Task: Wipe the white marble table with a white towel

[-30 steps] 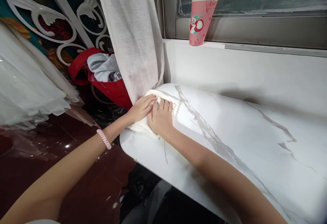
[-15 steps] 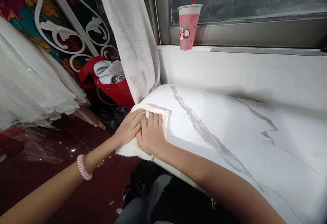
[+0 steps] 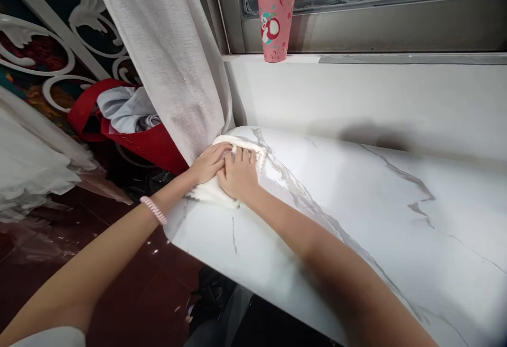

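Observation:
A cream-white fluffy cloth (image 3: 214,191) lies on the far left end of a white marble-patterned table (image 3: 340,178). Both of my hands press down on it, side by side and touching. My left hand (image 3: 210,163) rests flat with its fingers stretched over the cloth; a pink coil band (image 3: 153,210) circles that forearm. My right hand (image 3: 240,174) lies palm down just beside it, fingers extended and slightly spread. Part of the cloth is hidden beneath the hands.
A pink paper cup (image 3: 276,17) stands on the window ledge behind the table. A pale curtain (image 3: 174,56) hangs against the table's left end. Left of it are a red bag (image 3: 148,149) with folded fabric and white tulle (image 3: 31,162). The table's rounded corner overhangs a dark red floor (image 3: 134,278).
My hands and the cloth have slid away from the table's near edge, toward the wall. More of the front left corner now shows. The view has also shifted closer and lower.

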The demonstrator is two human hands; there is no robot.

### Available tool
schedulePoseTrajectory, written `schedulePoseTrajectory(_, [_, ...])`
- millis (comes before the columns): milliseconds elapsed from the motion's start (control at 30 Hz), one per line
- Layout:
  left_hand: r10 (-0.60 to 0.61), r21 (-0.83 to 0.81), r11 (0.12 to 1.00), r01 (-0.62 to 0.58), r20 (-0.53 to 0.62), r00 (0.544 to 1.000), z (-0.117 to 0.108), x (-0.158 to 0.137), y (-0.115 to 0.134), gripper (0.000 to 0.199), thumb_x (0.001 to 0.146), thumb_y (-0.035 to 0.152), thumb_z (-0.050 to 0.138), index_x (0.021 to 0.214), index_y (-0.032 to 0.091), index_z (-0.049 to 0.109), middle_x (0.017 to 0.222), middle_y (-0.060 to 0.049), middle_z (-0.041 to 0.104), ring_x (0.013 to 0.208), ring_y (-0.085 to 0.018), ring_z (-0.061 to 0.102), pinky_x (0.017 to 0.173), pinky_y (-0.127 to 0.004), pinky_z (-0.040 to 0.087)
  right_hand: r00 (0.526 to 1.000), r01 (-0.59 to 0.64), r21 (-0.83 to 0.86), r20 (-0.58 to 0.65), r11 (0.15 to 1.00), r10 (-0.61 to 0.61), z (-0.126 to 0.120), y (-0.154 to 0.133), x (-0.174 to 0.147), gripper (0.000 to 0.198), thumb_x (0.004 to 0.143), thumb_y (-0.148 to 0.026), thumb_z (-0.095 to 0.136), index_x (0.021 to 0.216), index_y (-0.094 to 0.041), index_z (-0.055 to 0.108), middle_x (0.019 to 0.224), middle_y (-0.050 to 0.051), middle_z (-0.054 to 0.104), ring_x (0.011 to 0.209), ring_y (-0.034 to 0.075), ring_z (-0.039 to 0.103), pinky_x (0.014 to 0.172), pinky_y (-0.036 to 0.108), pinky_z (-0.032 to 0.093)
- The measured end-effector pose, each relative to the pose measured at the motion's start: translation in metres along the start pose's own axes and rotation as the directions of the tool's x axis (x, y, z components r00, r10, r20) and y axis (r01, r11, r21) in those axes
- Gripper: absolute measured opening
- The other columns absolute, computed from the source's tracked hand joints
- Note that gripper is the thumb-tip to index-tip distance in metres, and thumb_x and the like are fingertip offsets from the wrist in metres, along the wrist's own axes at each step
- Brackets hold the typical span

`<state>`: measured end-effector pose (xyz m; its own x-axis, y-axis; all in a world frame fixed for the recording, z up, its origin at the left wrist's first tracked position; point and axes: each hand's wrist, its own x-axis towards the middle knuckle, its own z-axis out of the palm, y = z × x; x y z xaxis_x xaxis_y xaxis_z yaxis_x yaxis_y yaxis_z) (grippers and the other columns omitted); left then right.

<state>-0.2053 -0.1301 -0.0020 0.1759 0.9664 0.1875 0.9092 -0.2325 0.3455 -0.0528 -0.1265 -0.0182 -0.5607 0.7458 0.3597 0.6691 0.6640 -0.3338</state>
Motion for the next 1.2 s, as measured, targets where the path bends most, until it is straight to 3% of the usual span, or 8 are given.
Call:
schedulePoseTrajectory(267, [0.091, -0.022, 0.996, -0.091, 0.011, 0.996, 0.014, 0.096, -0.023, 0.045, 0.087, 0.035, 0.032, 0.124, 0.019, 0.051, 0.135, -0.009, 0.055, 0.129, -0.024, 0.046, 0.113, -0.041, 0.032, 0.987, -0.132, -0.040, -0.096, 0.990, 0.128, 0.007, 0.051, 0.061, 0.045, 0.092, -0.029, 0.043, 0.129, -0.005, 0.055, 0.134, 0.023, 0.053, 0.127, 0.036, 0.042, 0.113, 0.055, 0.020])
schedulePoseTrajectory(533, [0.086, 0.017, 0.996, -0.087, 0.030, 0.996, 0.028, 0.146, -0.020, 0.044, 0.087, 0.033, 0.033, 0.125, 0.019, 0.051, 0.135, -0.010, 0.055, 0.128, -0.024, 0.048, 0.111, -0.040, 0.035, 0.978, -0.174, -0.072, -0.132, 0.982, 0.164, 0.006, 0.087, 0.084, 0.040, 0.092, -0.027, 0.044, 0.124, -0.009, 0.058, 0.128, 0.022, 0.057, 0.122, 0.035, 0.045, 0.110, 0.054, 0.023])
schedulePoseTrajectory(867, [0.047, 0.041, 0.998, -0.046, -0.022, 0.999, 0.032, 0.132, -0.005, 0.042, 0.090, 0.026, 0.032, 0.126, 0.019, 0.052, 0.137, -0.006, 0.057, 0.131, -0.021, 0.047, 0.113, -0.036, 0.032, 0.969, -0.199, -0.091, -0.169, 0.976, 0.181, 0.008, 0.087, 0.072, 0.041, 0.093, -0.028, 0.042, 0.126, -0.010, 0.058, 0.134, 0.021, 0.054, 0.126, 0.035, 0.043, 0.112, 0.057, 0.020])
schedulePoseTrajectory(1200, [0.081, 0.005, 0.997, -0.081, -0.055, 0.995, 0.038, 0.086, 0.030, 0.039, 0.090, 0.027, 0.035, 0.123, 0.020, 0.054, 0.135, -0.006, 0.058, 0.130, -0.020, 0.048, 0.113, -0.038, 0.032, 0.976, -0.187, -0.123, -0.139, 0.975, 0.170, -0.015, 0.069, 0.016, 0.042, 0.093, -0.027, 0.042, 0.127, -0.008, 0.057, 0.138, 0.023, 0.051, 0.129, 0.034, 0.042, 0.114, 0.056, 0.019])
